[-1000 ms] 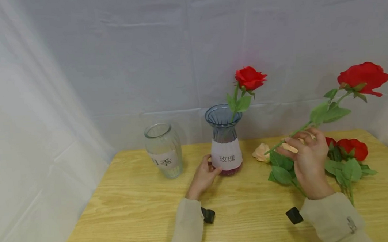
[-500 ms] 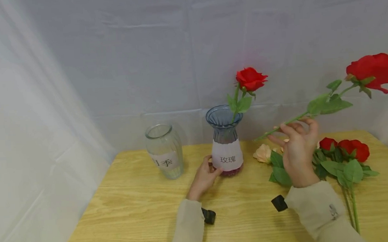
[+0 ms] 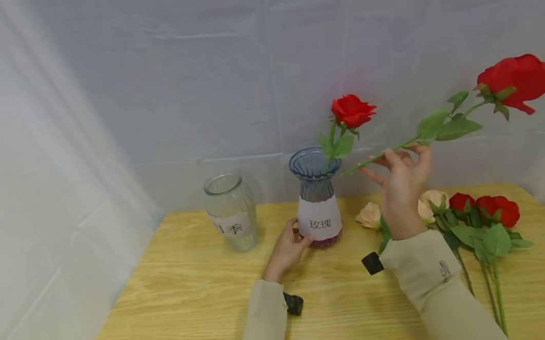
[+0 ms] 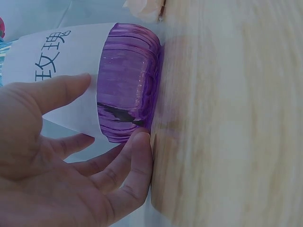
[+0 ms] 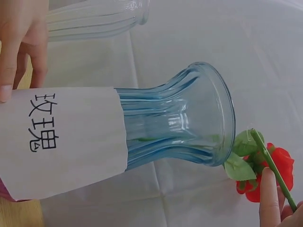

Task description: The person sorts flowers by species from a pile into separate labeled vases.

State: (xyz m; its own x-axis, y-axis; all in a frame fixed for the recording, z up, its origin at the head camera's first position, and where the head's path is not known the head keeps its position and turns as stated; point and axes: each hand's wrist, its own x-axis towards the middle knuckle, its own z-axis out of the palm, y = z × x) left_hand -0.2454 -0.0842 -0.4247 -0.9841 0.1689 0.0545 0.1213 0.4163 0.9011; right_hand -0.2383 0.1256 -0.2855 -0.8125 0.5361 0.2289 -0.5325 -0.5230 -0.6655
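My left hand (image 3: 288,249) holds the low end of a blue-and-purple glass vase (image 3: 317,191), which carries a white paper label. In the left wrist view its thumb lies on the label and its fingertips are at the purple base (image 4: 128,80). Between thumb and fingers, my right hand (image 3: 405,194) pinches the green stem of a red rose (image 3: 517,82). That rose slants, bloom up to the right, with its cut stem end close to the right of the vase rim. Another red rose (image 3: 352,110) stands in the vase, leaning right.
A clear glass vase (image 3: 246,204) with a paper label stands to the left. Right of the labelled blue vase lie cream flowers (image 3: 369,215) and red flowers (image 3: 498,210) with leafy stems on the wooden table (image 3: 192,307). A pale cloth (image 3: 180,92) hangs behind.
My right hand has lifted the red rose up and to the left, bringing its stem end from above the cream flower to near the vase rim. The left hand stays at the vase.
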